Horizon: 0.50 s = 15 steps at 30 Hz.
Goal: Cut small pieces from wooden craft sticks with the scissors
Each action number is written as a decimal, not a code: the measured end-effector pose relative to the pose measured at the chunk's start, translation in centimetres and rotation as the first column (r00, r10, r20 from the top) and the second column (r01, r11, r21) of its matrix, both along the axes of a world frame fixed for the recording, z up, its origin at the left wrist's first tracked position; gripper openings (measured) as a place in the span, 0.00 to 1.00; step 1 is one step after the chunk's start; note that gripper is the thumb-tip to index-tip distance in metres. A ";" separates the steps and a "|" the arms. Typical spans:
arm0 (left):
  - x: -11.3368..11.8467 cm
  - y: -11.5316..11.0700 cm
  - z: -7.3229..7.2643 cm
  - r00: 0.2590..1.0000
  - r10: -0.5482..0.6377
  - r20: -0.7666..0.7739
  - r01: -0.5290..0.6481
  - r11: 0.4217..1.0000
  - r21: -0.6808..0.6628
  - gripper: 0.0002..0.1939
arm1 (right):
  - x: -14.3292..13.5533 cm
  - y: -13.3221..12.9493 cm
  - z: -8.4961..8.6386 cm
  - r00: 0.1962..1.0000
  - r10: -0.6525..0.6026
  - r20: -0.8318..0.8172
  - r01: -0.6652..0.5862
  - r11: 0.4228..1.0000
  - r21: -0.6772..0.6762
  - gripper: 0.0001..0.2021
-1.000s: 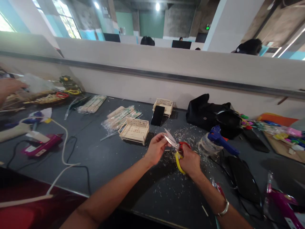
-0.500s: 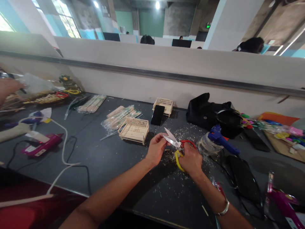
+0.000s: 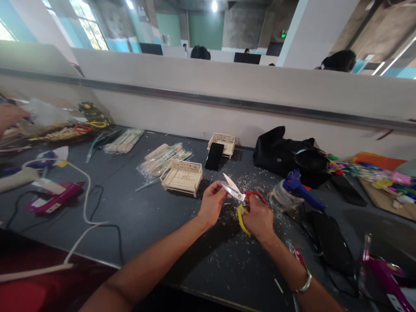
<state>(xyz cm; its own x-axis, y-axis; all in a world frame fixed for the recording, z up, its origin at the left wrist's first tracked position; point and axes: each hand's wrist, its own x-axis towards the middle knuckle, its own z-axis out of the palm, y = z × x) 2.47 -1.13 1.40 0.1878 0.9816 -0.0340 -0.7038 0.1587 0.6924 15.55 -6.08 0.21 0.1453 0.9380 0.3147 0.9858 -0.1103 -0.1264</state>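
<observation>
My right hand (image 3: 259,218) is wrapped round the red and yellow handles of a pair of scissors (image 3: 239,197), whose blades stand apart and point up to the left. My left hand (image 3: 211,203) is closed in a pinch right by the blade tips; whatever lies between its fingers is too small to make out. Pale shavings (image 3: 250,225) are scattered on the dark table under both hands. Left of my hands stands a small wooden-stick model bench (image 3: 182,177). Behind it a second stick model (image 3: 224,142) has a black phone (image 3: 214,157) leaning against it.
Bagged wooden sticks (image 3: 165,160) lie behind the bench. To the right are a black bag (image 3: 286,149), a blue glue gun (image 3: 300,190) on a clear tub and a black case (image 3: 331,240). A magenta power strip (image 3: 56,197) with cables lies left. Another person's hand (image 3: 11,116) shows far left.
The scissors and my right hand have shifted very slightly left. My left hand keeps its pinch by the blades. At far left, the other person's hand has moved a little left.
</observation>
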 end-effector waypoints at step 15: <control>0.0 0.1 -0.3 1.000 0.004 -0.007 -0.004 1.000 -0.014 0.15 | 0.0 0.1 0.2 1.000 -0.018 -0.017 0.017 1.000 -0.025 0.06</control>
<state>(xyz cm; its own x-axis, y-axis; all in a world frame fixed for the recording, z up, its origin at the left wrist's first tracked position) 2.45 -1.06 1.09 0.1841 0.9817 -0.0489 -0.6999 0.1658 0.6948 15.60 -6.00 0.40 0.1668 0.9428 0.2887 0.9814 -0.1307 -0.1405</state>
